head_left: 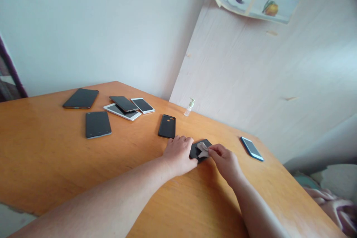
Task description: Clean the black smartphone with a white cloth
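A dark phone (194, 151) lies on the wooden table in front of me. My left hand (179, 155) holds it by its left end, thumb on the near side and fingers on the far side. Between the thumb and fingertips of my right hand (225, 160) is a small light grey cloth (203, 150), which rests crumpled on the phone's surface. The cloth and my hands hide part of the phone. Just beyond my left hand sits an empty black phone case (167, 126).
A small pump bottle (189, 108) stands near the table's (134, 178) back edge. To the right lies a blue-edged phone (251, 149). At left are a dark tablet (81, 99), a grey-edged device (97, 124), and a white tablet (111, 109) under a dark phone (124, 103), beside a white phone (143, 105).
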{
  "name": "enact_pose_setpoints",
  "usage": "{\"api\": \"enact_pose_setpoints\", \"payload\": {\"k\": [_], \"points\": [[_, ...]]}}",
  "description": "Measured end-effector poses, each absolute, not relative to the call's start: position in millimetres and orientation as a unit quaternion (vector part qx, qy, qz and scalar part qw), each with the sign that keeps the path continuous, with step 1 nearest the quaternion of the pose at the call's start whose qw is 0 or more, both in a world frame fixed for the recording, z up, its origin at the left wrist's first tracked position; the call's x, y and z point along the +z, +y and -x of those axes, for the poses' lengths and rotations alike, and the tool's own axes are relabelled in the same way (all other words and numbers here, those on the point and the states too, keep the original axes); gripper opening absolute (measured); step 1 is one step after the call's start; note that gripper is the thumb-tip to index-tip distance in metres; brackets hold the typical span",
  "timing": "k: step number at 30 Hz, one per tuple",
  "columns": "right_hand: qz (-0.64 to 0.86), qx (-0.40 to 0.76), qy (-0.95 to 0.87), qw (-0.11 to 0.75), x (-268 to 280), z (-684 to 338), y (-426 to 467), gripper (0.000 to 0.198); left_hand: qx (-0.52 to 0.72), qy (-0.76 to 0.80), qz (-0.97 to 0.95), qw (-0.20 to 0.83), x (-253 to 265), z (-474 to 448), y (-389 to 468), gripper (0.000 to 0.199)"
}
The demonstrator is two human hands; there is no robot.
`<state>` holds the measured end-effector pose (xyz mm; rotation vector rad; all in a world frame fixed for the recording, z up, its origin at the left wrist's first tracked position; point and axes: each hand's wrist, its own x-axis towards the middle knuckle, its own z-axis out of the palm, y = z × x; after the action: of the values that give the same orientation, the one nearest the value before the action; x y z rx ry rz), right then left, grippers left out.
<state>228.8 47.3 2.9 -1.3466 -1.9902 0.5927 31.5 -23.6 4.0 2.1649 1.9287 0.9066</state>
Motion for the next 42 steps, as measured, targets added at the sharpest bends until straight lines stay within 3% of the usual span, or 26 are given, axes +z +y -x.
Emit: {"api": "enact_pose_setpoints", "payload": {"k": [6,10,12,16,22,27,33,37,42], "points": [[0.455,0.451,-0.640,0.424,8,-221,36,0.023,0.402,0.597,-0.685,0.112,2,-32,-18,0.032],[0.384,0.554,-0.600,0.431,12,-217,31,0.021,0.487,0.553,-0.635,0.234,-1,-33,-12,0.042],[0.362,0.587,-0.586,0.426,14,-215,28,0.022,0.506,0.521,-0.615,0.308,0,-34,-10,0.036],[0.351,0.609,-0.572,0.423,18,-212,22,0.024,0.514,0.486,-0.590,0.389,4,-34,-9,0.014],[0.355,0.627,-0.585,0.372,20,-210,17,0.028,0.567,0.460,-0.517,0.447,12,-34,-11,0.015],[0.371,0.630,-0.559,0.391,15,-211,21,0.020,0.571,0.448,-0.503,0.469,19,-34,-16,0.014],[0.363,0.650,-0.528,0.409,16,-211,20,0.018,0.554,0.427,-0.538,0.470,22,-32,-20,0.034],[0.350,0.642,-0.535,0.423,17,-212,20,0.013,0.541,0.482,-0.544,0.423,18,-32,-19,0.024],[0.329,0.649,-0.540,0.423,16,-211,21,0.013,0.548,0.457,-0.526,0.462,16,-34,-20,0.021]]}}
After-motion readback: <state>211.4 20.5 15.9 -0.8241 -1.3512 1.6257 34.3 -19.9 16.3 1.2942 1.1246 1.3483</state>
